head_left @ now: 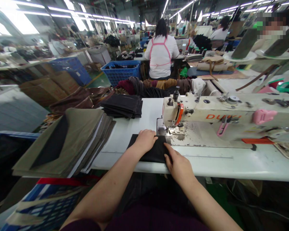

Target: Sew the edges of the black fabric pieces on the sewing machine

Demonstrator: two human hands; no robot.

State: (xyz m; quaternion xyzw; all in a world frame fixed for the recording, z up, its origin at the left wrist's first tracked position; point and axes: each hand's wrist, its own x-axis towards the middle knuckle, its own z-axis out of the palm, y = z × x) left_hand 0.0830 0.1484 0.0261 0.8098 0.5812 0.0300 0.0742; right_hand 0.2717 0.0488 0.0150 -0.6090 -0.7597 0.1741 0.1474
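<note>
A black fabric piece (156, 150) lies on the white sewing table (207, 163), reaching toward the needle of a cream sewing machine (221, 112). My left hand (145, 140) rests on top of the fabric with its fingers curled down, knuckles up. My right hand (178, 165) presses on the fabric's right front corner, fingers together and bent over its edge. Both hands sit just in front of and left of the presser foot (173, 130).
A stack of olive and grey fabric panels (69, 141) lies at the left, a pile of black pieces (123, 106) behind it. Blue baskets (119, 72) stand beyond and at lower left. A person in a pink apron (161, 51) sits ahead, back turned. Pink clip (263, 116) on the machine.
</note>
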